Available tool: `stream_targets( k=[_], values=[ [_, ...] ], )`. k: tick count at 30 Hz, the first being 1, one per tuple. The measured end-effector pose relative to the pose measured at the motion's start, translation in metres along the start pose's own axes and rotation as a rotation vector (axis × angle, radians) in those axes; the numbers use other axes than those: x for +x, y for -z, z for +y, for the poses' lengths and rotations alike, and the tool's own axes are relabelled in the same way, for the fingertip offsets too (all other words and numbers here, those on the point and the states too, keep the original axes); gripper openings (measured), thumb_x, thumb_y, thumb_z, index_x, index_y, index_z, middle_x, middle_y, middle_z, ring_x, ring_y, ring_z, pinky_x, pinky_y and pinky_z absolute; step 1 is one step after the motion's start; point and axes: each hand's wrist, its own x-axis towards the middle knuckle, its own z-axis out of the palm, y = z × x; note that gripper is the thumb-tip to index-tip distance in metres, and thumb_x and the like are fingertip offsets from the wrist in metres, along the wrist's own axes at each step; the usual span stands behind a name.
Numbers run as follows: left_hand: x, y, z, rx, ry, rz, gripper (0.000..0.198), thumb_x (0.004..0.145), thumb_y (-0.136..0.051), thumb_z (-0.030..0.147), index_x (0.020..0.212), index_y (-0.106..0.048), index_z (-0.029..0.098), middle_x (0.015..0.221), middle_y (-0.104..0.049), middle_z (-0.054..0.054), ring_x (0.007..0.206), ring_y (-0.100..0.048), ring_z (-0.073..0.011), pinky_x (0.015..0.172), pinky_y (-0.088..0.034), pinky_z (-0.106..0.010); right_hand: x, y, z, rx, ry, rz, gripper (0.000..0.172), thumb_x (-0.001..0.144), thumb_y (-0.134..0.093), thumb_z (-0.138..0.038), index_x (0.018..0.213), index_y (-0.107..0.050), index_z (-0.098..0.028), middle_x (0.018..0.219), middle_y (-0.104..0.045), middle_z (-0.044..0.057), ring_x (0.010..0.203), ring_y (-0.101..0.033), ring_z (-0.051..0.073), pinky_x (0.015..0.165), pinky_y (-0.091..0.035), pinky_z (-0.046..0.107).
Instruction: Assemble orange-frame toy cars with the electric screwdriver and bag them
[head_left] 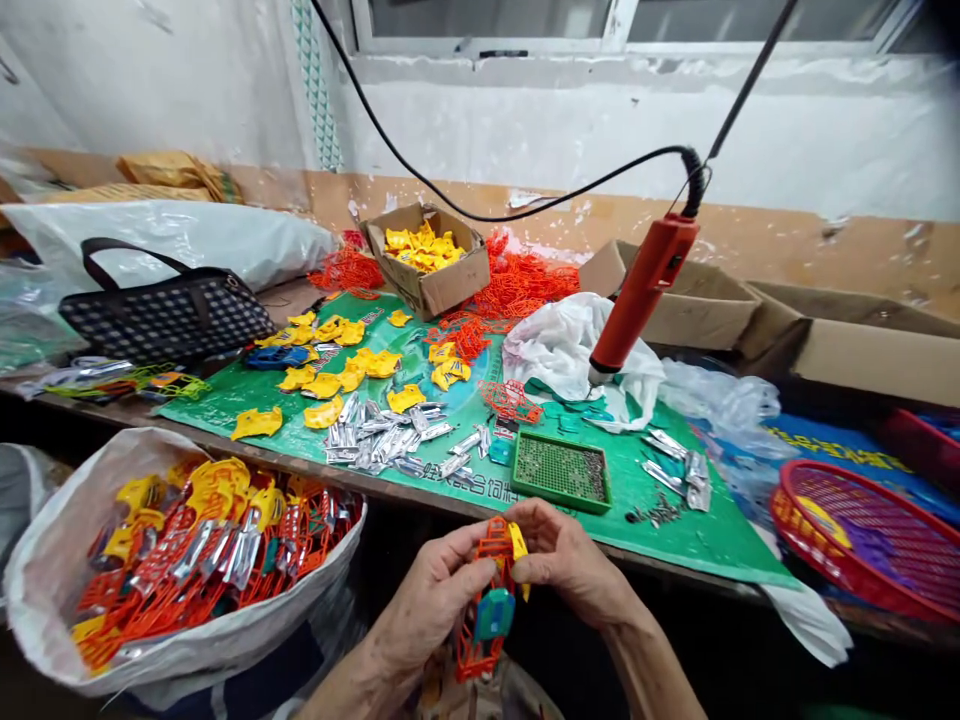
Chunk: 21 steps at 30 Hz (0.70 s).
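Note:
My left hand (pixel 442 590) is closed around an orange plastic lattice frame (pixel 486 655), which looks like a toy car chassis with a teal piece (pixel 494 613) set in it. My right hand (pixel 566 560) pinches a small yellow plastic part (pixel 519 548) against the frame's upper right side. Both hands are just in front of the table edge. Beyond them on the table lie silver parts (pixel 382 435), yellow shell parts (pixel 322 384) and a green tray of small screws (pixel 562 468).
An orange electric screwdriver (pixel 645 290) hangs over the table on a black cord. To the left stands a white sack (pixel 172 655) of orange and yellow assemblies. A cardboard box (pixel 457 285) of yellow parts sits behind; a red basket (pixel 862 560) is at the right.

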Motion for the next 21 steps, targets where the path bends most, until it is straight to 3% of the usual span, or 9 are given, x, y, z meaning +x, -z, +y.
stream_targets(
  k=[5,9,12,15,18,21],
  values=[
    [-0.001,-0.001,0.006,-0.028,0.051,-0.072,0.041,0.084,-0.063,0.023,0.125,-0.064,0.019,0.107,-0.073,-0.007,0.094,-0.065,-0.0206,0.082,-0.048,-0.027,0.005,0.007,0.015,0.187,-0.089,-0.052,0.095,0.029,-0.094,-0.021,0.117,-0.058,-0.024,0.099,-0.068,0.001,0.091,-0.065,0.019,0.08,-0.047,0.028],
    [-0.005,-0.002,0.007,0.043,0.057,-0.107,0.042,0.086,-0.06,0.021,0.128,-0.062,0.022,0.111,-0.072,-0.005,0.098,-0.065,-0.0202,0.085,-0.048,-0.027,0.001,0.008,0.022,0.182,-0.044,0.02,0.094,0.022,-0.096,-0.026,0.11,-0.065,-0.024,0.106,-0.067,0.002,0.1,-0.062,0.021,0.088,-0.046,0.03],
    [-0.01,-0.003,0.008,0.182,0.015,-0.147,0.049,0.082,-0.057,0.008,0.127,-0.062,0.025,0.115,-0.071,-0.003,0.104,-0.065,-0.0204,0.088,-0.049,-0.027,-0.012,0.008,0.025,0.155,0.088,0.121,0.094,0.022,-0.097,-0.027,0.111,-0.066,-0.028,0.112,-0.067,0.003,0.109,-0.059,0.024,0.093,-0.045,0.033],
    [-0.011,-0.004,0.007,0.429,-0.205,-0.106,0.048,0.079,-0.058,0.003,0.12,-0.067,0.025,0.122,-0.067,-0.004,0.112,-0.062,-0.021,0.096,-0.048,-0.028,-0.028,0.008,0.026,0.2,0.27,0.239,0.096,0.023,-0.097,-0.03,0.113,-0.066,-0.033,0.114,-0.067,0.002,0.108,-0.061,0.023,0.09,-0.048,0.031],
    [-0.005,-0.006,-0.002,0.703,-0.536,0.015,0.038,0.084,-0.057,0.006,0.117,-0.067,0.023,0.12,-0.067,-0.007,0.108,-0.064,-0.0181,0.095,-0.05,-0.027,-0.041,0.005,0.026,0.222,0.405,0.324,0.094,0.026,-0.097,-0.028,0.115,-0.066,-0.036,0.115,-0.068,0.001,0.106,-0.063,0.021,0.087,-0.051,0.027],
    [0.002,-0.012,-0.012,0.918,-0.886,0.069,0.044,0.085,-0.054,0.0,0.125,-0.06,0.018,0.116,-0.067,-0.01,0.106,-0.063,-0.0173,0.093,-0.053,-0.028,-0.047,0.0,0.028,0.212,0.476,0.348,0.091,0.032,-0.096,-0.022,0.116,-0.065,-0.037,0.117,-0.069,-0.001,0.109,-0.063,0.019,0.09,-0.051,0.023]
  ],
)
